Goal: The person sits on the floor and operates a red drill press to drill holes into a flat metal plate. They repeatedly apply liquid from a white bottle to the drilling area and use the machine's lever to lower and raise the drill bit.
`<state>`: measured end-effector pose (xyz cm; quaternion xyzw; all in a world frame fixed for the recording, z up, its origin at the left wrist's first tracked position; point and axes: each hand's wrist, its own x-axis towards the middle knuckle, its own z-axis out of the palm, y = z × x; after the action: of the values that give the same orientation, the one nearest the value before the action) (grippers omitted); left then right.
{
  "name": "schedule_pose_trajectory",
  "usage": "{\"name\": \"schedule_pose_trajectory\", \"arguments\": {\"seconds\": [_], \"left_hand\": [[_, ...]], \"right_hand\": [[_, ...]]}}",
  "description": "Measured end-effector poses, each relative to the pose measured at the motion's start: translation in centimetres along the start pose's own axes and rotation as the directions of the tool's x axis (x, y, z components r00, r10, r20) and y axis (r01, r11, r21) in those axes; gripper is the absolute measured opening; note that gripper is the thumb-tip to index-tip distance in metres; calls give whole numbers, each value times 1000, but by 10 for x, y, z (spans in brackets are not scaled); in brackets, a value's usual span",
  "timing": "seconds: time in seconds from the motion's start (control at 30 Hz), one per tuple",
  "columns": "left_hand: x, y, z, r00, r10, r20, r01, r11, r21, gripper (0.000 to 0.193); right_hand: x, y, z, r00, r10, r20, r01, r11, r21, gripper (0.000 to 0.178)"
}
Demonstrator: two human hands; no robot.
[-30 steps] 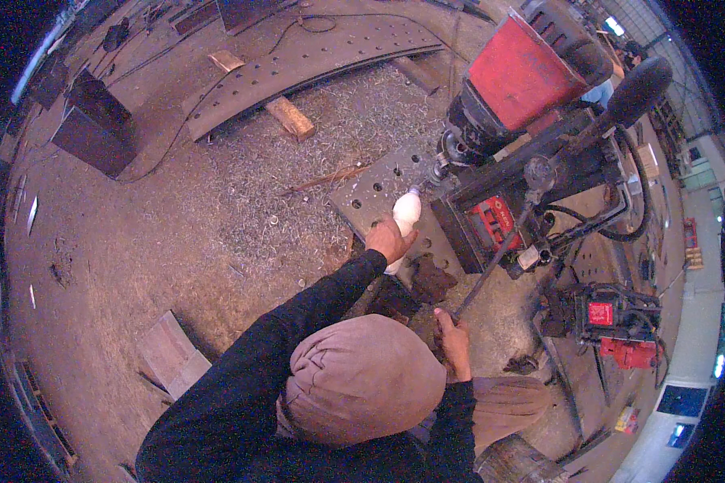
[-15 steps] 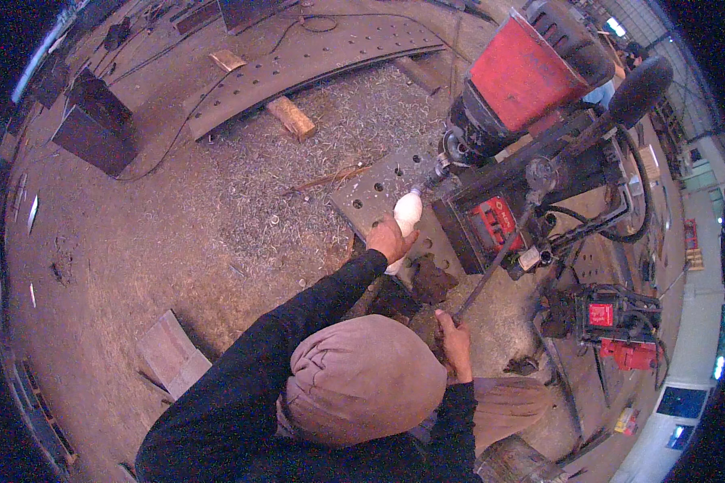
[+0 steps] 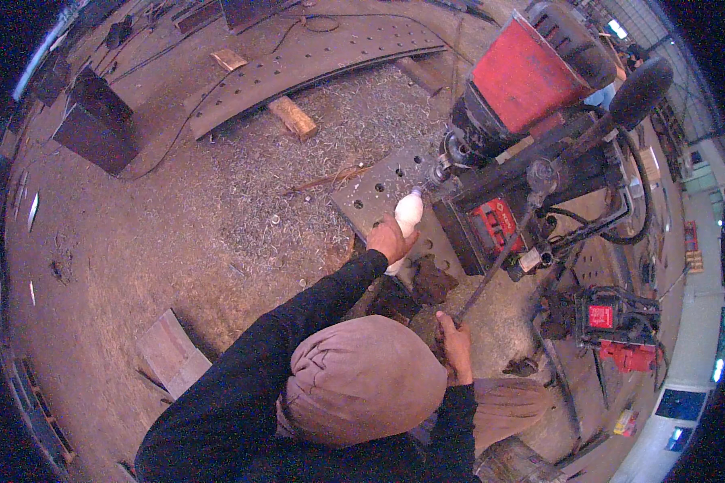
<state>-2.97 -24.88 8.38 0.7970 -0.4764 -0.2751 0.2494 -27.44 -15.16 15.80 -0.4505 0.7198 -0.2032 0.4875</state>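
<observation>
One white bottle (image 3: 409,211) sits in the left hand (image 3: 388,241), over a metal plate (image 3: 366,189) with holes in it, and its narrow tip points toward the lower end of a big red-and-black drill (image 3: 532,76). The fingers curl around the bottle and cover part of it (the thumb shows on its right side); what it contains cannot be made out. Whether the tip touches the drill is too small to tell.

The right hand (image 3: 457,346) has its fingers wrapped around the near end of a long bar (image 3: 491,278) that slants up to the drill, so that end is hidden. A large rounded shape in brown cloth (image 3: 366,378) blocks the lower middle of the view. Near the bottle lies a dark brown lump (image 3: 433,278) (hard to identify). At upper left stands a box-like metal piece (image 3: 97,137), too shadowed inside to tell whether it holds anything. Another person (image 3: 602,95), mostly hidden, is behind the drill.
</observation>
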Motion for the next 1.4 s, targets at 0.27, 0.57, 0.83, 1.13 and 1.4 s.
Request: {"name": "schedule_pose_trajectory", "arguments": {"seconds": [0.27,0.57,0.83,1.13,1.4], "left_hand": [[1,0,2,1000,10,18,-10,1000,0,76],[3,-1,8,999,33,-6,-33,999,13,76],[3,-4,7,999,37,-17,-37,999,-7,72],[4,-8,12,999,36,-10,-36,999,-23,73],[4,-10,14,997,63,-49,-62,998,15,72]], "right_hand": [[0,0,-4,999,45,11,-45,999,-13,30],[18,30,-11,996,59,-63,-64,995,-80,29],[6,12,-7,999,34,-37,-38,994,-103,31],[4,11,-10,998,60,-19,-62,994,-94,31],[1,7,-10,999,45,-14,-46,997,-61,30]]}}
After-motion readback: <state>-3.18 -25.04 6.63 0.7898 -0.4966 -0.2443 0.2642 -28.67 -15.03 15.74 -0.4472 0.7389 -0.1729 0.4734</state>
